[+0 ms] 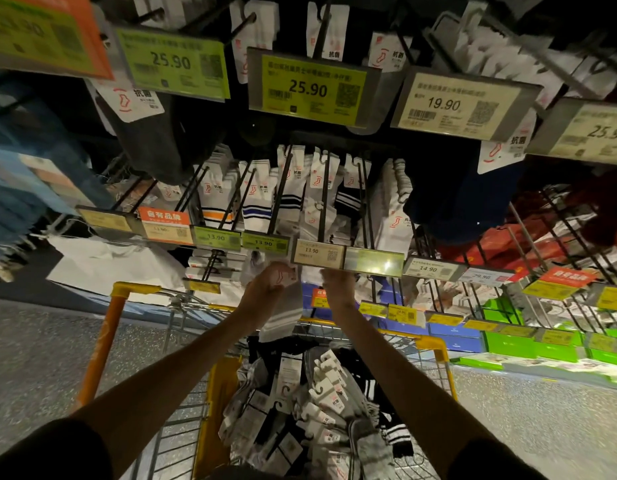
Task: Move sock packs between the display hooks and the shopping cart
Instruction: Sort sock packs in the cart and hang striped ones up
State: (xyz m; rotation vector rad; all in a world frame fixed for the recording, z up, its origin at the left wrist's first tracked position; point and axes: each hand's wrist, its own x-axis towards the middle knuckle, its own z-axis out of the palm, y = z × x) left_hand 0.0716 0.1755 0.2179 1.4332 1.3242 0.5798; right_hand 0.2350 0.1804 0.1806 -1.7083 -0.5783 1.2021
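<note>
Dimly lit shop shelving fills the background, rows of display hooks (pixel 323 199) hung with white socks above both raised hands. At left, the left hand (pixel 265 285) is clenched round the card header of a white sock pack (pixel 282 317), whose striped fabric droops below the fingers and over the far rim of the shopping cart (pixel 435 344). Just right of it, the right hand (pixel 336 284) reaches up to the underside of a price tag (pixel 317 254) at a hook's tip; whether it grips anything cannot be told, as its fingertips are hidden. Beneath both forearms, more packs (pixel 320 403) lie heaped in the cart. By the look of it the pack is light and limp, best held by its stiff card top, where the hanging hole sits.
</note>
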